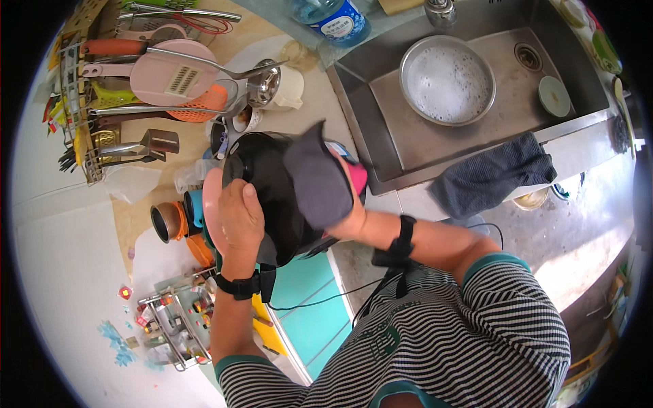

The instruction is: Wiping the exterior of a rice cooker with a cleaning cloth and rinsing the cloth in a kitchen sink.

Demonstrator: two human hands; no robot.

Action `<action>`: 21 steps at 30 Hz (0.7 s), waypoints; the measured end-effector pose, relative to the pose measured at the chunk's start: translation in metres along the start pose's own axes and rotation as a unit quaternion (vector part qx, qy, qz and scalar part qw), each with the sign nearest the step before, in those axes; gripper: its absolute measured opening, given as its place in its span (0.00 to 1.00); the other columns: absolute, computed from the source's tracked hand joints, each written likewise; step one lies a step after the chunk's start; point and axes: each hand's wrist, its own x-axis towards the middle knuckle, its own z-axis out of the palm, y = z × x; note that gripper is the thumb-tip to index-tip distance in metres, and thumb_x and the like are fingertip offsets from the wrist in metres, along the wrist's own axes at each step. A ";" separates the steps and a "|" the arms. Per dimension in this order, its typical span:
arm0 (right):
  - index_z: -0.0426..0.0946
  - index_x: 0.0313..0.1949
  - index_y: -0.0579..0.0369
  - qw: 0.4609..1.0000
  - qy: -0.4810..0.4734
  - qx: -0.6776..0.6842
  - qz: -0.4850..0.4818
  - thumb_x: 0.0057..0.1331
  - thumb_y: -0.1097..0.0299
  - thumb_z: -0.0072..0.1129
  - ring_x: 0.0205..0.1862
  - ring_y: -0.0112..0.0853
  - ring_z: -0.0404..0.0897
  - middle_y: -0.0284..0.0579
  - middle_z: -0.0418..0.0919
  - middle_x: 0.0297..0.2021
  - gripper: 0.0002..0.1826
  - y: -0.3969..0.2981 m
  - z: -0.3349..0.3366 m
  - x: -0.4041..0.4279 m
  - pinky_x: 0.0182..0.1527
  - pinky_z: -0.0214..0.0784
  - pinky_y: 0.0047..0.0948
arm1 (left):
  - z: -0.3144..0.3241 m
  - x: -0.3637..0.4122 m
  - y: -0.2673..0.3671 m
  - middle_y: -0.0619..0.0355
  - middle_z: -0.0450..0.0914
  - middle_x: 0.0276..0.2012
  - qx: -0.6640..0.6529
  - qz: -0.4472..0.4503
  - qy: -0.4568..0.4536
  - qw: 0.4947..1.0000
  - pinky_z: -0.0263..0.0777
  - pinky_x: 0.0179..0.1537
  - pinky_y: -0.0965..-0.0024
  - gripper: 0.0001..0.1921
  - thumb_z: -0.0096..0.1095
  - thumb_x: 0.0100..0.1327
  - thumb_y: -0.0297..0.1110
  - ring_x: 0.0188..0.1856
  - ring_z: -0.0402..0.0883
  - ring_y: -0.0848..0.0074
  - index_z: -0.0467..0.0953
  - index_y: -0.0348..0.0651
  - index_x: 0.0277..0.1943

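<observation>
A glossy black kitchen appliance (273,199) with a rounded top stands on the counter in front of me. At its left edge, my left hand (241,217) grips it, thumb uppermost and fingertips hidden. My right hand (351,223) holds a dark grey cloth (320,178) against the appliance's right part; the cloth is slightly blurred, with one corner sticking up. A bright pink patch (358,176) shows beside the cloth, and I cannot tell what it belongs to.
To the right, a steel sink (398,143) holds a metal basin (448,81) of foamy water and a small dish (554,97). A dark ribbed cloth (495,176) drapes over the front edge. A utensil rack (84,112) hangs at left; a blue-labelled bottle (334,23) stands behind.
</observation>
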 end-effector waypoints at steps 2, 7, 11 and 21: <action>0.70 0.50 0.56 0.948 -0.095 -0.280 -0.121 0.61 0.66 0.50 0.51 0.41 0.72 0.48 0.74 0.46 0.17 -0.021 0.006 0.046 0.54 0.64 0.31 | 0.002 -0.006 -0.001 0.39 0.68 0.23 0.006 -0.017 0.012 1.000 0.60 0.30 0.52 0.24 0.34 0.70 0.45 0.29 0.67 0.45 0.65 0.33 0.25; 0.74 0.38 0.58 0.844 -0.211 -0.456 -0.189 0.55 0.71 0.46 0.45 0.45 0.74 0.55 0.76 0.39 0.11 0.022 -0.046 0.088 0.46 0.66 0.36 | -0.006 0.003 0.009 0.37 0.69 0.54 0.010 -0.211 -0.140 0.967 0.58 0.58 0.63 0.23 0.34 0.70 0.40 0.57 0.65 0.48 0.67 0.28 0.54; 0.59 0.60 0.62 0.687 -0.243 -0.673 0.129 0.63 0.73 0.34 0.64 0.43 0.57 0.56 0.61 0.59 0.24 0.027 -0.064 0.027 0.66 0.45 0.34 | -0.011 -0.005 0.007 0.38 0.69 0.54 0.019 -0.244 -0.145 0.959 0.59 0.58 0.65 0.24 0.34 0.70 0.42 0.57 0.66 0.51 0.65 0.30 0.57; 0.75 0.44 0.50 0.679 -0.289 -0.674 -0.015 0.59 0.65 0.48 0.44 0.36 0.74 0.44 0.77 0.41 0.14 0.036 -0.040 0.021 0.49 0.65 0.37 | -0.009 -0.029 -0.026 0.39 0.74 0.46 0.090 -0.091 -0.062 0.990 0.65 0.51 0.64 0.23 0.39 0.69 0.47 0.47 0.73 0.51 0.73 0.30 0.40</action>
